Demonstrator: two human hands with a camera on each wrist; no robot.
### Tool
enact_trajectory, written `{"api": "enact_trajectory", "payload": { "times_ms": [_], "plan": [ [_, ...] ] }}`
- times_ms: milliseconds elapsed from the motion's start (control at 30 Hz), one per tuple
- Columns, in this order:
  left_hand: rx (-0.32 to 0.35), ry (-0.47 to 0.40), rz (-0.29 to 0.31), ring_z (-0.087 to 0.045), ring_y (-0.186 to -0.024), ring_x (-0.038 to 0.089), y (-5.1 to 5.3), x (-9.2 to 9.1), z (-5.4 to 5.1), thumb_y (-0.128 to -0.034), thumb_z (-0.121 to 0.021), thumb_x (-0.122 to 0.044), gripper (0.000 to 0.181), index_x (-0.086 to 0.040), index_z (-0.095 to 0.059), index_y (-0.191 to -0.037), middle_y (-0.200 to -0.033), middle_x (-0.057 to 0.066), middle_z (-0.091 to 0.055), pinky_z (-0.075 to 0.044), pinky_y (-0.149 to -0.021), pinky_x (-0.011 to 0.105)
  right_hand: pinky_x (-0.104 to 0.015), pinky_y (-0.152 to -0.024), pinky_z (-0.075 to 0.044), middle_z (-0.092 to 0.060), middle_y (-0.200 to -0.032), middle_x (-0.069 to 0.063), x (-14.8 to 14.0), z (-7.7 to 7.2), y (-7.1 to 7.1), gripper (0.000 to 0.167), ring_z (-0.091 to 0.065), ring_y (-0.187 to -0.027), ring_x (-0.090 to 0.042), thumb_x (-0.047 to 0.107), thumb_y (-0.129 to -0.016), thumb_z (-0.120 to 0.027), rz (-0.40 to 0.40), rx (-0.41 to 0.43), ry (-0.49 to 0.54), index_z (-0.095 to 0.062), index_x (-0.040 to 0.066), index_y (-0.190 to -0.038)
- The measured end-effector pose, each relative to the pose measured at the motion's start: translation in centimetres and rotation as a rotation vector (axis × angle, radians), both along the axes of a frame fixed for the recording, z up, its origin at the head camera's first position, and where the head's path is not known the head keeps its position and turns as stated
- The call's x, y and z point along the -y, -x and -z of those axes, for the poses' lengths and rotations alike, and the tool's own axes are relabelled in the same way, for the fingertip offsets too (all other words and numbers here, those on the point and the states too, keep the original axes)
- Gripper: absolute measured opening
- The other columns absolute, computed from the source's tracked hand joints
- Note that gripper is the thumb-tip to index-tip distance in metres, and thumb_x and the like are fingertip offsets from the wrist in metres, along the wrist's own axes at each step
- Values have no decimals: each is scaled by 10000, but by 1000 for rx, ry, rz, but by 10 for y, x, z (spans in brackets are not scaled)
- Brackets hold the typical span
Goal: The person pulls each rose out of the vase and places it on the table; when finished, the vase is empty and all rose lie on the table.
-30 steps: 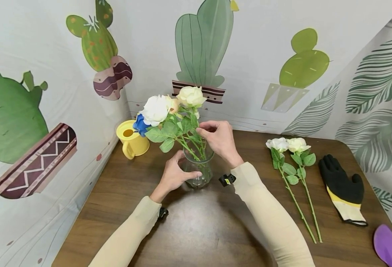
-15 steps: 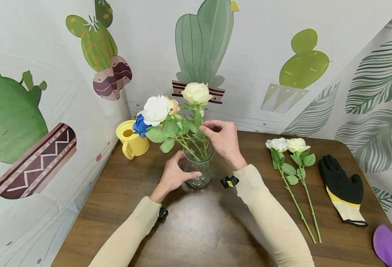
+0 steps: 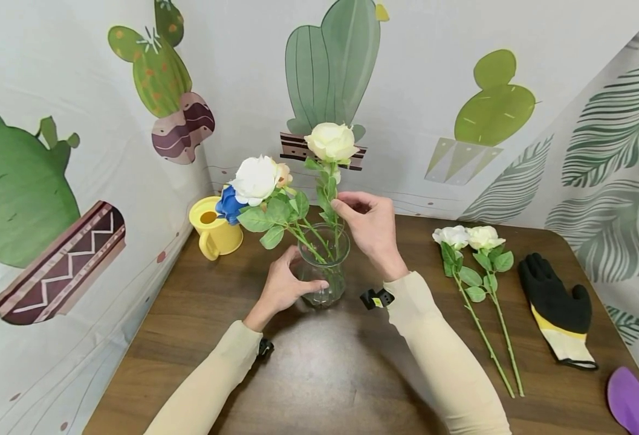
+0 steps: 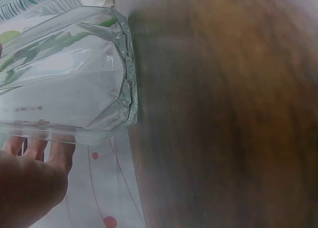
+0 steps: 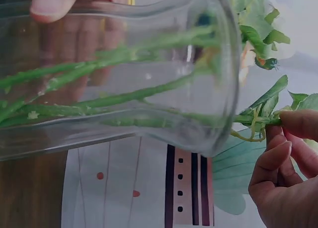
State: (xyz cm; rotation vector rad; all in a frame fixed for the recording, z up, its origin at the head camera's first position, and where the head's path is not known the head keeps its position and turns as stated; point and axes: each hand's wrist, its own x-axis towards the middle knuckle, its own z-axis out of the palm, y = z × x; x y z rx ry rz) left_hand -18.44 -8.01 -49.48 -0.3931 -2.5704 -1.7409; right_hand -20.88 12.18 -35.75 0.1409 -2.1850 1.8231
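Vase: clear glass [image 3: 334, 291], upright; left hand [image 3: 283, 281] curls round its body.
Right hand: [image 3: 373, 226] pinches the stem of the cream rose [image 3: 331, 142] just outside the mouth.
Cream rose: stem inside vase; over the last second, head shifts right and higher, away from the white rose [image 3: 255, 180].
White rose side: leans left with the blue flower [image 3: 230, 205]; little change.
Reading: bouquet spread appears wider; stem position probably being adjusted.
Loose roses: two [image 3: 485, 237] lie right, near the glove [image 3: 555, 296].
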Motion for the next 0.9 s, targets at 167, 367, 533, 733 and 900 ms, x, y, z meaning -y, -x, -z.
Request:
{"api": "enact_trajectory", "payload": {
  "times_ms": [167,367,533,733,900],
  "plan": [
    [2,-6,2,-696,-1311,250,0,0,0,-734,-1033,-276,678,-211,-674,-1306,-1316,35,-773,-542,-1148,532,-161,-655,-508,-757,-836,53,0,-5,-3,149,-639,-728,-37,98,-949,-826,15,-31,32,-848,-7,-1052],
    [3,-19,5,-703,-1296,250,1,0,1,-735,-1033,-260,669,-200,-677,-1298,-1303,40,-774,-546,-1152,531,-159,-669,-505,-708,-782,172,-1,-10,-4,169,-626,-725,-27,88,-949,-827,33,-72,56,-839,-29,-1070],
    [-3,-14,4,-706,-1281,258,0,-1,1,-744,-1027,-259,658,-184,-680,-1299,-1292,52,-777,-551,-1139,526,-160,-671,-499,-698,-746,187,-3,-16,-8,170,-612,-705,-20,59,-938,-825,54,-101,109,-829,-50,-1068],
    [3,-20,1,-707,-1282,254,0,-1,1,-730,-1034,-242,670,-184,-681,-1296,-1292,51,-775,-551,-1138,512,-153,-656,-486,-700,-732,200,-6,-25,-12,179,-604,-696,-4,37,-933,-819,95,-149,175,-816,-83,-1065],
    [10,-17,-1,-710,-1279,248,-1,-1,0,-725,-1037,-240,679,-182,-677,-1299,-1293,54,-779,-551,-1130,496,-154,-630,-456,-711,-728,199,-9,-32,-14,158,-586,-685,0,23,-933,-809,130,-171,217,-816,-83,-1049]
  ]
}}
